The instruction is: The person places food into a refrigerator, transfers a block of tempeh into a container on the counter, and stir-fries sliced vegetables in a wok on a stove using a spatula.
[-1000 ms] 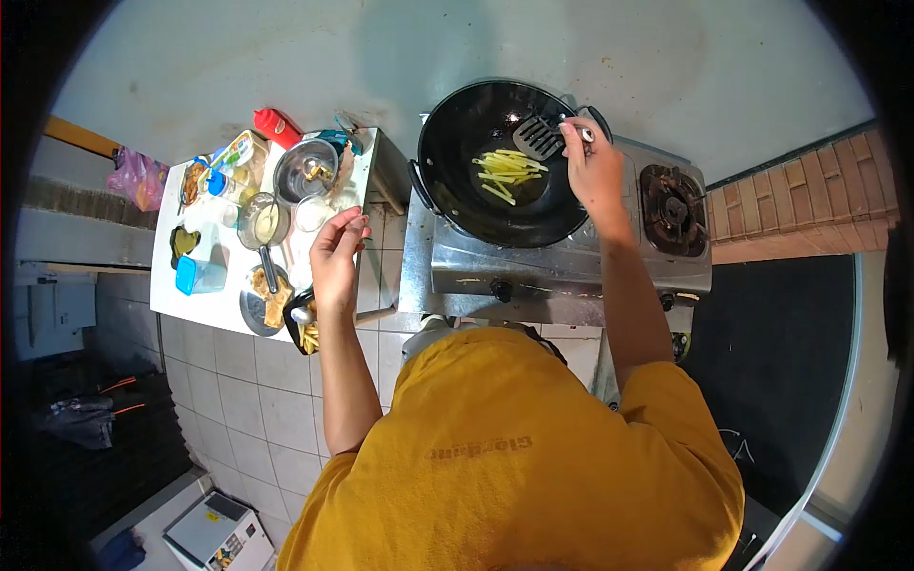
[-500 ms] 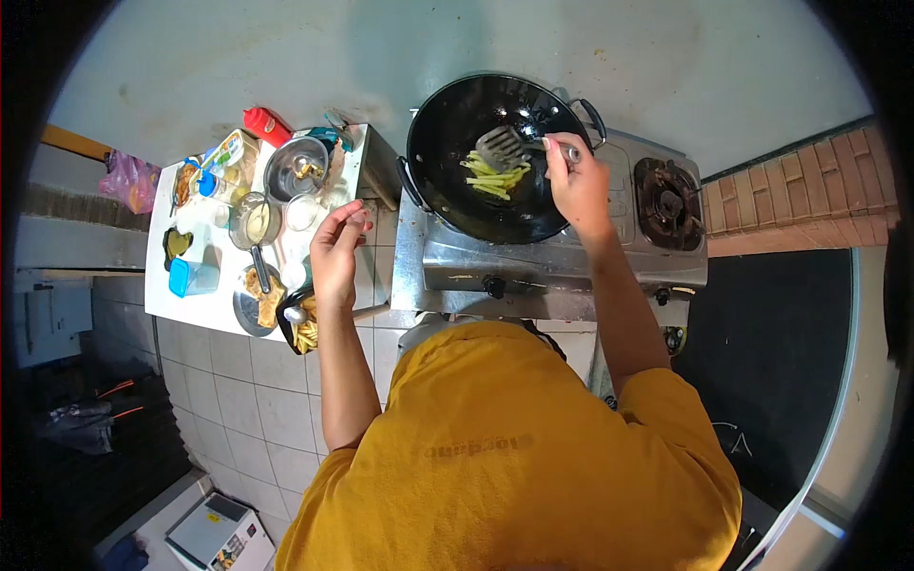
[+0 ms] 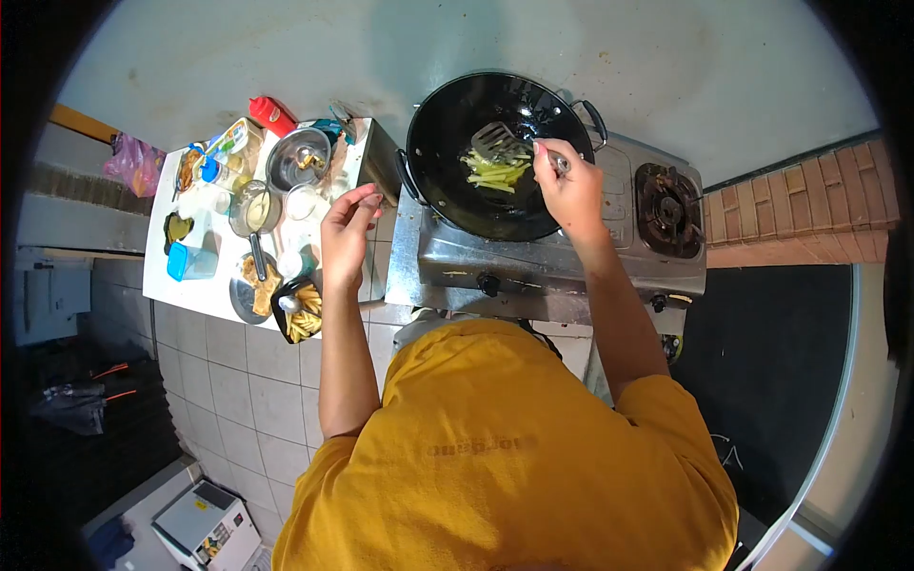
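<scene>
My right hand (image 3: pixel 573 186) is closed round the handle of a slotted spatula (image 3: pixel 497 141) over the right side of a large black wok (image 3: pixel 476 211). The spatula's head touches or hovers just above a pile of pale green-yellow strips (image 3: pixel 497 172) in the middle of the wok. My left hand (image 3: pixel 347 233) is raised between the white table and the stove, its fingertips brought close together. Whether anything small sits between those fingertips cannot be made out.
The wok stands on a steel gas stove (image 3: pixel 562 271) with a bare burner (image 3: pixel 669 211) at right. On the white table (image 3: pixel 181 300) are a steel bowl (image 3: pixel 286 171), a red bottle (image 3: pixel 270 115), a saucepan (image 3: pixel 255 208), a blue-lidded container (image 3: pixel 193 263) and a black tray of fries (image 3: pixel 303 322).
The spatula has moved left and down from the wok's upper right to the strips, with my right hand following slightly. My left hand has shifted a little to the right and up.
</scene>
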Demonstrator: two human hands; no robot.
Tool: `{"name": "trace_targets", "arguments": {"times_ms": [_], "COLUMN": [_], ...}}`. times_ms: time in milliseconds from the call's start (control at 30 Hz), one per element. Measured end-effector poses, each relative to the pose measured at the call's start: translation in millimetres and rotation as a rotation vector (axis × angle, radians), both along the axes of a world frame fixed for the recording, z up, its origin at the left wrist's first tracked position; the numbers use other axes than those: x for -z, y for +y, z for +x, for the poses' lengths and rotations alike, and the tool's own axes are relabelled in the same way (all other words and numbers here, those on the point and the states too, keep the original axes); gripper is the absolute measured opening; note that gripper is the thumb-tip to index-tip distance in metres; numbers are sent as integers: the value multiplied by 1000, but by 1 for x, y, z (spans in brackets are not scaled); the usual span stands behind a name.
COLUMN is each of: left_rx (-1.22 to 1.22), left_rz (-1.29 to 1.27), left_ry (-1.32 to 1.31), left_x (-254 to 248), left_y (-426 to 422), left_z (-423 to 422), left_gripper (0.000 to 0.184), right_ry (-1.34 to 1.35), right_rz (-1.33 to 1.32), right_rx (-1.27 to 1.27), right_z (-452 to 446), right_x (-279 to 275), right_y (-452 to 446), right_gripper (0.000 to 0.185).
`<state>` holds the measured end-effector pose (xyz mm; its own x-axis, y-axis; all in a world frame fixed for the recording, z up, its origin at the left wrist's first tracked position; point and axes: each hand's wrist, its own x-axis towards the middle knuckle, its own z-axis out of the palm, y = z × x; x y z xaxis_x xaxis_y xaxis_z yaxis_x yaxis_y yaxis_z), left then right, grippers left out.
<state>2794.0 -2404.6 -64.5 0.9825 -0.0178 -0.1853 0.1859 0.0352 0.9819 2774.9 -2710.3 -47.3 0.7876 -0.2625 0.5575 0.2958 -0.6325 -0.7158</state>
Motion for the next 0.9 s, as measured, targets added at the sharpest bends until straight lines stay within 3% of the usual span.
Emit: {"name": "trace_targets", "arguments": {"times_ms": [133, 400, 467, 700, 767, 833, 900], "left_rx": [22, -30, -41, 3, 55, 52, 47], "left_rz": [89, 73, 74, 165, 311, 340, 369], "left_ry": [-61, -119, -159, -147, -143, -153, -165], "left_x": [7, 23, 19, 15, 24, 30, 31], "left_y": [-12, -36, -39, -32, -32, -35, -38], "left_z": [11, 25, 27, 53, 55, 54, 54], "left_gripper": [28, 24, 19, 24, 31, 34, 37], "right_ry": [54, -111, 135, 208, 194, 234, 256], "right_rz": [-81, -41, -25, -62, -75, 128, 87], "right_rx": [49, -23, 42, 82, 96, 1, 15], "right_z": [-4, -2, -6, -8, -14, -19, -20], "right_x": [-5, -1, -9, -23, -28, -29, -21], "right_y": [-2, 1, -4, -11, -4, 4, 3], "right_gripper": [13, 14, 12, 19, 19, 20, 20]}}
